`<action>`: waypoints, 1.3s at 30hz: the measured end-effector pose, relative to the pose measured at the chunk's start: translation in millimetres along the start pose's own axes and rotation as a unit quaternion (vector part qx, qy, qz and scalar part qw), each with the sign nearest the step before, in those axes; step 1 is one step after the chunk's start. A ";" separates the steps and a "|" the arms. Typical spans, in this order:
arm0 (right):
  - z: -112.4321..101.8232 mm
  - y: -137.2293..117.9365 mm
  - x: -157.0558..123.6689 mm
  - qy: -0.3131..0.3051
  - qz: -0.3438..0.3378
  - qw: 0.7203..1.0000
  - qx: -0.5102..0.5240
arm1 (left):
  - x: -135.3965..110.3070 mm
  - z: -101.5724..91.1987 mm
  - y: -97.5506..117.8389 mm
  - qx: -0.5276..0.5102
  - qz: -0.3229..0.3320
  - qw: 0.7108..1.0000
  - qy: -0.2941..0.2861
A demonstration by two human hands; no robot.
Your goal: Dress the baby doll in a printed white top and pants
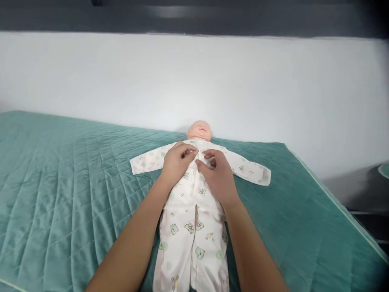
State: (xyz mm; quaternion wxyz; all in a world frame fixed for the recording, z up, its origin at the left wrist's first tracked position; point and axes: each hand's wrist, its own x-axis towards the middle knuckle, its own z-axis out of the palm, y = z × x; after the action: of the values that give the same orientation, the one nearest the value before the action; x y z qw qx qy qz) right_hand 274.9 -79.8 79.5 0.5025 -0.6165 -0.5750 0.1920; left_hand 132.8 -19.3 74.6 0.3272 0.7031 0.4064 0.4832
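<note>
A baby doll lies on its back on a teal quilted bed cover, head toward the wall. It wears a white sleepsuit printed with small bears, sleeves spread to both sides. My left hand and my right hand meet over the doll's chest. Both pinch the front opening of the sleepsuit just below the collar, fingertips nearly touching. The closure under the fingers is hidden. Lower down, the front of the sleepsuit gapes slightly between the legs.
A white wall rises right behind the doll's head. The bed's right edge runs diagonally, with a dark floor and a shelf-like object beyond it.
</note>
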 end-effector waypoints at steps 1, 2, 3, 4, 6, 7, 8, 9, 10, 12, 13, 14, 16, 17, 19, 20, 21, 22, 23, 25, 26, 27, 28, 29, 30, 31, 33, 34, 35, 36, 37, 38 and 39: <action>-1.2 0.4 1.0 -0.007 0.005 1.000 0.011 | 1.2 -0.7 -0.2 -0.012 0.002 1.000 -0.008; -2.3 0.6 1.8 -0.014 0.011 1.000 0.023 | 2.4 -1.4 -0.4 -0.023 0.003 1.000 -0.015; -3.3 0.7 2.6 -0.016 0.015 0.999 0.035 | 3.5 -2.3 -0.5 -0.032 0.003 0.999 -0.021; -4.1 0.7 3.2 -0.016 0.019 0.999 0.045 | 4.4 -3.3 -0.6 -0.039 0.002 0.999 -0.027; -4.9 0.6 4.1 -0.012 0.026 0.998 0.058 | 5.8 -5.8 -0.5 -0.045 -0.004 0.998 -0.045; -5.0 0.6 4.5 -0.009 0.028 0.998 0.063 | 6.3 -7.2 -0.5 -0.046 -0.008 0.997 -0.056; -4.8 0.7 4.7 -0.008 0.028 0.997 0.066 | 6.6 -8.5 -0.6 -0.047 -0.012 0.997 -0.067; -4.6 0.7 4.9 -0.006 0.027 0.997 0.069 | 6.8 -9.6 -0.6 -0.049 -0.016 0.996 -0.075; -4.3 0.9 5.1 -0.005 0.025 0.997 0.071 | 7.0 -10.5 -0.6 -0.052 -0.019 0.995 -0.081; -4.0 1.3 5.3 -0.001 0.019 0.997 0.077 | 6.9 -11.3 0.2 -0.056 -0.021 0.995 -0.082; -4.1 1.6 5.5 -0.001 0.017 0.997 0.081 | 6.6 -11.4 1.1 -0.052 -0.020 0.995 -0.081; -4.4 1.9 5.7 -0.001 0.017 0.996 0.086 | 6.3 -11.3 2.4 -0.045 -0.019 0.996 -0.078; -5.7 2.9 6.6 -0.005 0.022 0.994 0.102 | 5.5 -10.9 5.6 -0.026 -0.015 0.997 -0.077; -6.4 3.5 7.1 -0.007 0.027 0.993 0.111 | 5.1 -10.8 7.2 -0.018 -0.014 0.997 -0.079; -7.9 5.0 8.2 -0.009 0.034 0.991 0.126 | 4.7 -11.1 9.7 -0.012 -0.018 0.996 -0.087; -8.4 5.8 8.6 -0.010 0.035 0.991 0.130 | 4.6 -11.4 10.4 -0.013 -0.023 0.996 -0.091; -8.8 6.7 8.9 -0.011 0.036 0.990 0.132 | 4.6 -11.9 10.8 -0.015 -0.030 0.995 -0.093; -8.9 7.5 9.1 -0.013 0.036 0.990 0.134 | 4.7 -12.5 10.8 -0.018 -0.038 0.995 -0.095; -9.0 8.2 9.2 -0.014 0.036 0.990 0.135 | 4.8 -13.2 10.6 -0.021 -0.045 0.994 -0.097; -8.7 9.2 9.2 -0.013 0.040 0.989 0.138 | 5.3 -15.0 10.2 -0.023 -0.056 0.993 -0.104; -8.6 9.5 9.1 -0.010 0.044 0.989 0.141 | 5.6 -16.0 10.0 -0.022 -0.059 0.992 -0.110; -8.6 9.6 9.0 -0.008 0.048 0.989 0.143 | 6.0 -17.0 10.0 -0.020 -0.060 0.991 -0.117; -8.6 9.7 9.0 -0.007 0.052 0.988 0.146 | 6.4 -17.7 10.1 -0.019 -0.060 0.991 -0.122; -8.8 9.8 8.9 -0.008 0.056 0.987 0.149 | 6.7 -18.3 10.4 -0.018 -0.058 0.990 -0.125; -9.0 10.0 8.9 -0.010 0.060 0.987 0.151 | 7.0 -18.4 10.8 -0.017 -0.055 0.990 -0.126; -9.3 10.3 9.0 -0.012 0.063 0.986 0.153 | 7.2 -18.1 11.2 -0.015 -0.051 0.991 -0.124; -9.8 11.2 9.1 -0.013 0.066 0.986 0.154 | 7.3 -16.4 12.5 -0.011 -0.047 0.992 -0.116; -10.0 11.8 9.1 -0.012 0.065 0.986 0.153 | 7.1 -15.1 13.3 -0.009 -0.049 0.993 -0.111; -10.2 12.2 9.1 -0.012 0.063 0.986 0.151 | 6.8 -13.8 14.2 -0.007 -0.053 0.993 -0.105; -10.3 12.6 9.1 -0.011 0.062 0.987 0.149 | 6.5 -12.6 15.1 -0.005 -0.056 0.993 -0.099; -10.4 12.7 9.1 -0.011 0.061 0.987 0.146 | 6.1 -11.6 16.1 -0.002 -0.058 0.994 -0.094; -10.5 12.5 9.1 -0.011 0.062 0.988 0.144 | 5.8 -10.8 17.0 0.003 -0.058 0.994 -0.090; -10.5 12.1 9.1 -0.012 0.062 0.988 0.141 | 5.6 -10.5 17.7 0.007 -0.057 0.994 -0.089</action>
State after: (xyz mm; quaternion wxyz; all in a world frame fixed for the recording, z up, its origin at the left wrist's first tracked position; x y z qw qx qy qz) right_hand 292.1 -73.8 76.9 0.5647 -0.5714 -0.5089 0.3092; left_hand 128.6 -21.7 95.3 0.3838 0.7215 0.4184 0.3964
